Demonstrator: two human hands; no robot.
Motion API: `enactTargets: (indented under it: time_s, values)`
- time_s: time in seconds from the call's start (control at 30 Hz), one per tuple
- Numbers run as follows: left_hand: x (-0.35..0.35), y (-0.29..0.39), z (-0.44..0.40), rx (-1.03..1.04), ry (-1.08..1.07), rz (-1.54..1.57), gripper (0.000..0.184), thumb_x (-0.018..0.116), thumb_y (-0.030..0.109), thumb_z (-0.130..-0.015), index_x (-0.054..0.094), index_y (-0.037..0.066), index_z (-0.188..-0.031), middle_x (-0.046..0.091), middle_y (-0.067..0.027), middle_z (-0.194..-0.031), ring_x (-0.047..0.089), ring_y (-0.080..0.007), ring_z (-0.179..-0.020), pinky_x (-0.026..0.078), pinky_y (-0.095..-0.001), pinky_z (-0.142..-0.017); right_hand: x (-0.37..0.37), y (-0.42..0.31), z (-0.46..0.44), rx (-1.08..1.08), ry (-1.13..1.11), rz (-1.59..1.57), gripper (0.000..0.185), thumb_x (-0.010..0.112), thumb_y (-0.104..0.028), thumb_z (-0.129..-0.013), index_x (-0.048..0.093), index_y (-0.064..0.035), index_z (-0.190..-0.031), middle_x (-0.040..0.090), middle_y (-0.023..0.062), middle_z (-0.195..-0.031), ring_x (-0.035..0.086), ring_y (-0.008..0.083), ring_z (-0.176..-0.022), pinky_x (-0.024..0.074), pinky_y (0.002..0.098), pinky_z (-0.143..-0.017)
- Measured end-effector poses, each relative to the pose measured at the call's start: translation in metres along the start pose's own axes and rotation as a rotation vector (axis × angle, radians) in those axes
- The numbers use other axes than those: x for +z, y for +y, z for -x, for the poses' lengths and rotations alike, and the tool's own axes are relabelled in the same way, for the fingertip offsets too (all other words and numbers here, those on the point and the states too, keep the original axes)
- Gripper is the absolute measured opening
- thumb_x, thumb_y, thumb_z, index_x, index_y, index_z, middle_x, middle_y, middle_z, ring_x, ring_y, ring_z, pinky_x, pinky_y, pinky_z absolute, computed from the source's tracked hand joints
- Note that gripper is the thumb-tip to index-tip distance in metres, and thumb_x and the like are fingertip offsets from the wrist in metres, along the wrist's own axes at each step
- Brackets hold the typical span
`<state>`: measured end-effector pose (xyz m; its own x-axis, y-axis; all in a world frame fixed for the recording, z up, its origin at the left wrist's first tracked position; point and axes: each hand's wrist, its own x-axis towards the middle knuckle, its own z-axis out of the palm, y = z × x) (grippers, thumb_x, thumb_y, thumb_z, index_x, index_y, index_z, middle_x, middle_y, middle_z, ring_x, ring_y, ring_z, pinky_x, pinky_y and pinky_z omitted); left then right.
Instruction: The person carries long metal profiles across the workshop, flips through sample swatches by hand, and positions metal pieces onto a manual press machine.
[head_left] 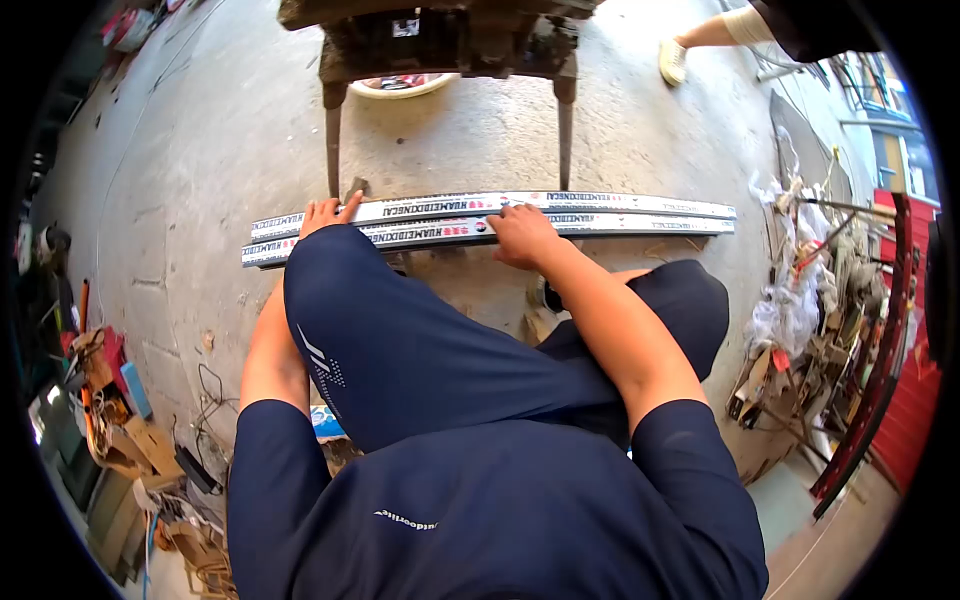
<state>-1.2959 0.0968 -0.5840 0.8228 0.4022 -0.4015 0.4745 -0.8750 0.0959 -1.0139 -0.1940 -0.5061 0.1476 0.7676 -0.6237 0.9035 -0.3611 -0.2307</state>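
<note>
White, printed long bars (430,209) lie side by side; left hand (325,213) contacts their left portion, right hand (524,235) their middle, apparently steadying them; grip indeterminable.

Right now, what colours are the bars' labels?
White labels with black letters and red marks, best in head view.

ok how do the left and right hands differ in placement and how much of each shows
The left hand is near the left end of the printed bars; the right hand is closer to their middle. The left hand is partly hidden by the raised knee, while the right hand shows its back plainly. Both are bare and rest on the bars.
</note>
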Motion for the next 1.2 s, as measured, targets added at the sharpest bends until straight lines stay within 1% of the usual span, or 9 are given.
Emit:
enactTargets:
  time_s: [0.2, 0.43, 0.5, 0.57, 0.67, 0.8, 0.9, 1.03, 1.2]
  values:
    - [-0.025, 0.009, 0.018, 0.110, 0.189, -0.060, 0.088, 0.071, 0.053, -0.088, 0.037, 0.023, -0.163, 0.058, -0.0222, -0.136, 0.053, -0.0410, -0.133, 0.028, -0.0627, -0.120, -0.042, -0.039, 0.044, -0.181, 0.071, 0.031, 0.056, 0.076, -0.037, -0.088, 0.063, -0.0100, -0.135, 0.068, 0.0167, -0.125, 0.064, 0.0340, -0.120, 0.0471, 0.0458, -0.108]
    - [-0.023, 0.034, 0.019, 0.053, 0.050, 0.038, 0.082, 0.071, 0.046, -0.091, 0.040, 0.019, -0.162, 0.061, -0.0210, -0.134, 0.057, -0.0366, -0.130, 0.034, -0.0578, -0.116, -0.130, -0.040, 0.154, -0.319, 0.351, -0.130, 0.065, 0.077, -0.035, -0.090, 0.055, -0.0091, -0.146, 0.067, 0.0175, -0.125, 0.063, 0.0350, -0.119, 0.0469, 0.0435, -0.107]
    - [-0.022, 0.047, 0.023, 0.048, 0.019, 0.044, 0.082, 0.071, 0.045, -0.091, 0.040, 0.018, -0.161, 0.061, -0.0210, -0.134, 0.057, -0.0363, -0.130, 0.035, -0.0567, -0.115, -0.117, -0.022, 0.160, -0.259, 0.532, -0.150, 0.055, 0.076, -0.033, -0.090, 0.061, -0.0052, -0.135, 0.071, 0.0175, -0.113, 0.067, 0.0343, -0.113, 0.0455, 0.0443, -0.108]
    - [-0.017, 0.058, 0.022, 0.047, -0.010, 0.049, 0.081, 0.071, 0.043, -0.091, 0.040, 0.017, -0.161, 0.061, -0.0209, -0.134, 0.057, -0.0359, -0.129, 0.037, -0.0556, -0.114, -0.104, -0.010, 0.157, -0.131, 0.545, -0.092, 0.052, 0.075, -0.033, -0.090, 0.062, -0.0028, -0.130, 0.072, 0.0172, -0.109, 0.069, 0.0346, -0.108, 0.0465, 0.0455, -0.107]
    - [-0.010, 0.069, 0.020, 0.049, -0.043, 0.042, 0.080, 0.072, 0.041, -0.091, 0.040, 0.016, -0.161, 0.061, -0.0209, -0.135, 0.058, -0.0353, -0.128, 0.038, -0.0540, -0.113, -0.101, -0.011, 0.148, -0.142, 0.508, -0.123, 0.049, 0.076, -0.033, -0.089, 0.063, -0.0033, -0.126, 0.073, 0.0169, -0.107, 0.070, 0.0351, -0.104, 0.0483, 0.0463, -0.105]
    - [0.006, 0.077, 0.020, 0.047, -0.087, 0.056, 0.080, 0.072, 0.038, -0.092, 0.040, 0.014, -0.161, 0.061, -0.0209, -0.135, 0.059, -0.0345, -0.127, 0.040, -0.0519, -0.111, -0.108, -0.026, 0.144, -0.212, 0.442, -0.194, 0.056, 0.076, -0.032, -0.090, 0.061, -0.0039, -0.137, 0.072, 0.0160, -0.109, 0.068, 0.0348, -0.105, 0.0496, 0.0444, -0.100]
    - [0.018, 0.080, 0.023, 0.044, -0.121, 0.062, 0.079, 0.072, 0.035, -0.092, 0.040, 0.013, -0.160, 0.062, -0.0209, -0.136, 0.060, -0.0339, -0.126, 0.042, -0.0503, -0.109, -0.101, -0.026, 0.143, -0.206, 0.365, -0.181, 0.046, 0.075, -0.036, -0.091, 0.064, -0.0054, -0.123, 0.073, 0.0158, -0.106, 0.071, 0.0340, -0.104, 0.0507, 0.0447, -0.099]
    - [0.026, 0.082, 0.024, 0.053, -0.145, 0.078, 0.078, 0.073, 0.032, -0.093, 0.040, 0.011, -0.160, 0.062, -0.0209, -0.136, 0.061, -0.0332, -0.125, 0.044, -0.0482, -0.107, -0.102, -0.020, 0.133, -0.141, 0.229, -0.144, 0.058, 0.076, -0.036, -0.091, 0.061, -0.0055, -0.138, 0.071, 0.0163, -0.109, 0.068, 0.0361, -0.106, 0.0511, 0.0458, -0.098]
    - [0.026, 0.078, 0.024, 0.055, -0.159, 0.091, 0.077, 0.073, 0.029, -0.093, 0.040, 0.009, -0.159, 0.062, -0.0208, -0.137, 0.062, -0.0322, -0.124, 0.047, -0.0456, -0.105, -0.112, -0.014, 0.122, -0.096, 0.263, -0.170, 0.059, 0.075, -0.036, -0.091, 0.060, -0.0060, -0.140, 0.071, 0.0168, -0.113, 0.068, 0.0360, -0.110, 0.0508, 0.0459, -0.099]
